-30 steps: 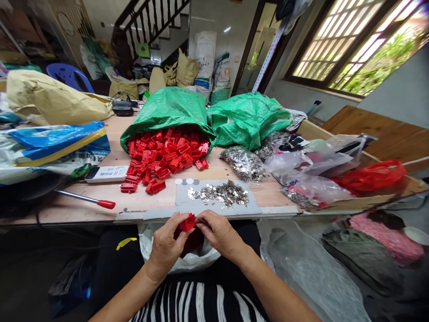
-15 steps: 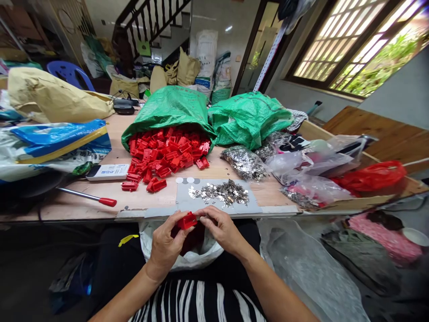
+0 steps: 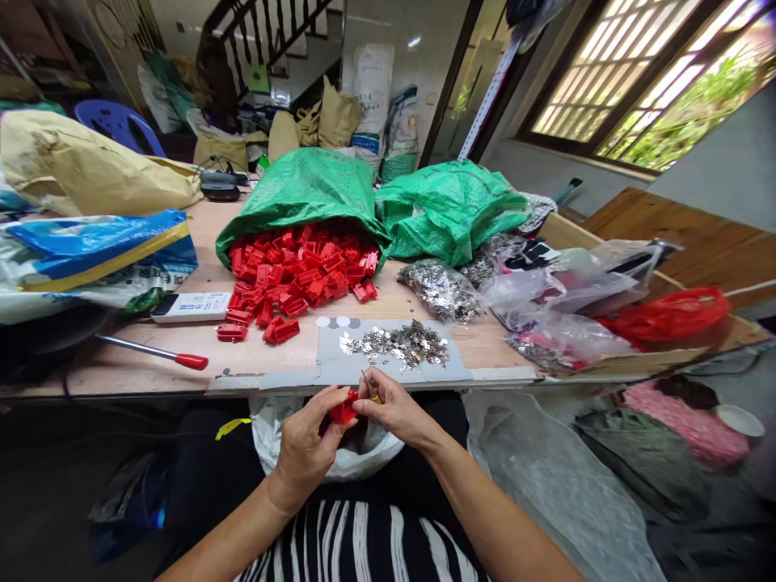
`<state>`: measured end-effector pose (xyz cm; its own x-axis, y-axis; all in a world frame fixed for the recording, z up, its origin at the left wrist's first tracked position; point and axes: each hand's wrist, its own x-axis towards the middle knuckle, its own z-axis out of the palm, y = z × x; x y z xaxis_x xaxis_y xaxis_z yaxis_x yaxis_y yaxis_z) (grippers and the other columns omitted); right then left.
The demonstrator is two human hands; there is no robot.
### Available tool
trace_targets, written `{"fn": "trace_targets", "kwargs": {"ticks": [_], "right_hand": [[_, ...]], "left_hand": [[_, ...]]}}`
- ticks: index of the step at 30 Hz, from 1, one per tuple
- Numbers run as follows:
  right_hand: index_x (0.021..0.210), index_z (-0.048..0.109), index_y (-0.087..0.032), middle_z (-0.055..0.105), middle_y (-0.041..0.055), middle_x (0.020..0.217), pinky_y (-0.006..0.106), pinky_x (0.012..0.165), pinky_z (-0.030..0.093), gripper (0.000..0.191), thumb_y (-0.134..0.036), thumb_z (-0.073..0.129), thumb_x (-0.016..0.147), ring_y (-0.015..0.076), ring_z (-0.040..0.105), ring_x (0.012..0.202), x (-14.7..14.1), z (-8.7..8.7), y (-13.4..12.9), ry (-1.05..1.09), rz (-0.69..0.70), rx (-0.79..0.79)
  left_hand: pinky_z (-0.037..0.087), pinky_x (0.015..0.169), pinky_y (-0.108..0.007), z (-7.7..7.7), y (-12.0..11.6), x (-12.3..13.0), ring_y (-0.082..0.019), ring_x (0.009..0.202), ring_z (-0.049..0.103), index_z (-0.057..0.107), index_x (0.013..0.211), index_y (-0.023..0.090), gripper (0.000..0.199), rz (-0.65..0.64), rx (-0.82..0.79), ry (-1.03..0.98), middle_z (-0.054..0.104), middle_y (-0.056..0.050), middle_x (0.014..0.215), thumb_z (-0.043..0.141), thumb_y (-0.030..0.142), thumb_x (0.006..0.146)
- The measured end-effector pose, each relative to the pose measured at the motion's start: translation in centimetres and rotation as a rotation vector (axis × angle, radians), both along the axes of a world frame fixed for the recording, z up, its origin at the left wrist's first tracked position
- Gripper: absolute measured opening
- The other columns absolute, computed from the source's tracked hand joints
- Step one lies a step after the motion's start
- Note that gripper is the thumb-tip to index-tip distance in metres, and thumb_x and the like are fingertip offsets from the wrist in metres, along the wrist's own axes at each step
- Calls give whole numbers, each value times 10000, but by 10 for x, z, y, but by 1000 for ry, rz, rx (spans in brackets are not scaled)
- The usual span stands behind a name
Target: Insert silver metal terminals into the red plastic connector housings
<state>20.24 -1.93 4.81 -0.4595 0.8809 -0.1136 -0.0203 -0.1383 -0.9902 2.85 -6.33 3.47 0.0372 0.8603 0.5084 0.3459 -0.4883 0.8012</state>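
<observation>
Between the thumb and fingers of my left hand (image 3: 301, 436) is a small red plastic housing (image 3: 343, 409), held above my lap. My right hand (image 3: 397, 412) is closed around a small tool with a yellow handle (image 3: 375, 398) and a thin metal tip pointing up. Its fingertips touch or nearly touch the housing's right side. Below both hands a white bag (image 3: 272, 443) sits open in my lap, with something dark red inside. Ahead on the table, small metal plates (image 3: 403, 343) lie heaped on a grey sheet (image 3: 331, 368). Red housings (image 3: 303, 271) spill from a green sack (image 3: 309, 182).
A second green sack (image 3: 452, 206) and a clear bag of metal pieces (image 3: 441, 291) stand right of the pile. Plastic bags fill a tray at far right. On the left are a lever with a red grip (image 3: 191, 361), a white box (image 3: 191, 307) and a blue-white bag (image 3: 103, 255).
The red housing has been turned and lowered slightly in my left hand. My right hand has rotated, and the yellow-handled tool now shows in its fingers. The camera view has shifted a little.
</observation>
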Motion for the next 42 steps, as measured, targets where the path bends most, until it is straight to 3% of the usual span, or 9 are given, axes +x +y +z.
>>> {"fn": "trace_targets", "kwargs": {"ticks": [2,6,13,20,24,28,30,35,42], "right_hand": [[771,414,-198,410,-73,664,197,498,254,453,-462,768,673,65,322,554,1,-4,-1,47,20,-72],[833,413,-204,425,-81,681,187,452,209,471,-466,771,674,38,295,491,5,-10,-9,117,76,-198],[865,428,-197,467,-73,684,178,470,254,484,-444,790,659,39,365,503,13,-19,-23,164,50,-285],[875,431,-204,447,-97,639,166,443,259,519,-443,812,617,28,372,444,11,-21,-29,246,69,-428],[992,482,-200,578,-27,787,190,483,314,428,-467,704,741,59,442,513,14,-11,-14,-25,41,-206],[942,571,-194,623,24,879,270,701,407,104,-247,578,853,146,559,763,21,2,17,-646,-203,320],[903,585,-184,630,42,895,292,768,398,70,-153,562,844,174,571,840,23,5,31,-930,-261,480],[858,586,-194,648,48,919,278,729,392,7,-192,583,852,182,593,830,17,5,46,-1204,-230,533],[866,553,-202,661,32,863,268,709,383,40,-166,538,856,176,602,801,18,6,45,-1115,-271,514]], "left_hand": [[552,865,-317,-3,-1,0,-210,965,700,652,1104,227,325,-8,32,46,744,-53,1048,667,166,785],[568,770,-270,-7,-5,0,-179,879,709,633,1083,222,287,-60,-56,64,743,-45,995,668,195,799],[547,824,-272,-13,-9,0,-184,944,690,643,1073,241,301,-176,-174,-30,725,-41,1045,692,193,780],[530,884,-299,-17,-3,-4,-208,1002,677,669,985,219,254,-319,-442,-384,731,-57,1040,727,214,738],[546,841,-291,-18,2,-2,-189,920,694,644,950,196,271,-224,-553,-561,740,-54,992,755,225,704],[549,832,-296,-13,5,0,-175,876,691,622,962,181,305,-154,-603,-624,738,-51,974,761,237,696],[548,837,-301,-10,5,0,-178,886,688,620,959,178,306,-148,-607,-626,735,-56,987,760,242,695],[546,846,-308,-10,5,-3,-180,893,685,623,961,178,304,-131,-598,-621,732,-60,1001,757,245,697],[538,870,-315,-10,10,-6,-184,914,681,622,984,186,294,-103,-562,-588,725,-55,1003,736,261,723]]}}
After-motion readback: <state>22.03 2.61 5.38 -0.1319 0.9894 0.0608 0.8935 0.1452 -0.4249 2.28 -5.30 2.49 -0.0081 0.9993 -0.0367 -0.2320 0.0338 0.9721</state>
